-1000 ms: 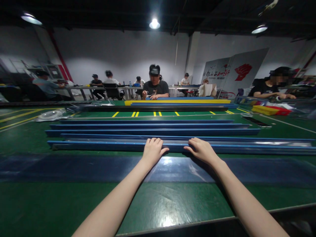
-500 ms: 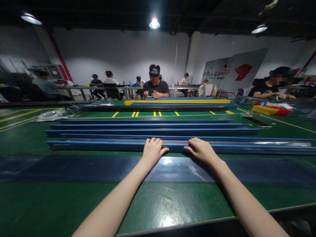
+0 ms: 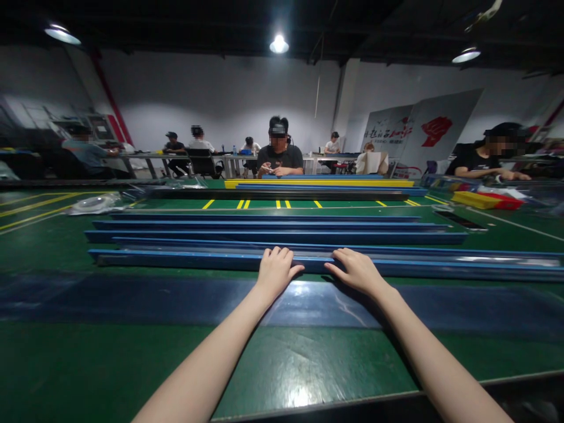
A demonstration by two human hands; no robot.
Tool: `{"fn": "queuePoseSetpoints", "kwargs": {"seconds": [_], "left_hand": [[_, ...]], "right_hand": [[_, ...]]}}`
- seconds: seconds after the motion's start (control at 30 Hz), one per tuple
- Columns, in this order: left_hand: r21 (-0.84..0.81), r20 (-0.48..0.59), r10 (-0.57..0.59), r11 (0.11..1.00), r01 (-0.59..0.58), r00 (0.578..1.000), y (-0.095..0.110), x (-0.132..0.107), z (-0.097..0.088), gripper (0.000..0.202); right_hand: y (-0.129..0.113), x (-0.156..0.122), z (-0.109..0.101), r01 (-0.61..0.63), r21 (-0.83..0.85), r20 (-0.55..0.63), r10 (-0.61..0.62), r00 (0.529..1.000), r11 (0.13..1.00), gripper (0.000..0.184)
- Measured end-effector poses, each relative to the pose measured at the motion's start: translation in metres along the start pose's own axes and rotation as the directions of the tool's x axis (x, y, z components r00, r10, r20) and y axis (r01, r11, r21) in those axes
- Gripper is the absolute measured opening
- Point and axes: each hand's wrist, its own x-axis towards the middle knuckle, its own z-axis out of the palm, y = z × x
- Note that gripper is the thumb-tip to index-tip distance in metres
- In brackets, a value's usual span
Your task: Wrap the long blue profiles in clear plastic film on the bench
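Note:
My left hand (image 3: 275,273) rests over the near wall of a long blue channel (image 3: 185,258), its fingers hooked inside and its thumb along the outer face. A short way to the right, my right hand (image 3: 358,273) grips the same wall in a like manner, thumb pointing inward. The channel lies flat across the green table (image 3: 273,364), its open side up. Something clear and glossy shows inside the channel towards its right end. Between the channel and me a wide, see-through bluish strip (image 3: 145,301) runs across the table. My fingertips are partly hidden behind the wall.
Further back lie several blue channels (image 3: 273,237), a black bar (image 3: 282,194) and a yellow bar (image 3: 317,183). A phone (image 3: 465,220) and yellow and red trays (image 3: 478,200) are at right, a bagged coil (image 3: 92,204) at left. A co-worker (image 3: 279,155) sits opposite.
My two hands have come slightly closer together on the channel wall, and both still hold it. The view has shifted a little. The co-worker opposite has moved their hands.

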Motion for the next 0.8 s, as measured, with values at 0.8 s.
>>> {"fn": "queuePoseSetpoints", "kwargs": {"seconds": [0.8], "left_hand": [[0.026,0.016,0.000,1.000,-0.001,1.000,0.000,0.001,-0.002,0.032]], "right_hand": [[-0.028,0.032,0.005,0.141,0.003,0.018,-0.142,0.990,0.990,0.030]]}}
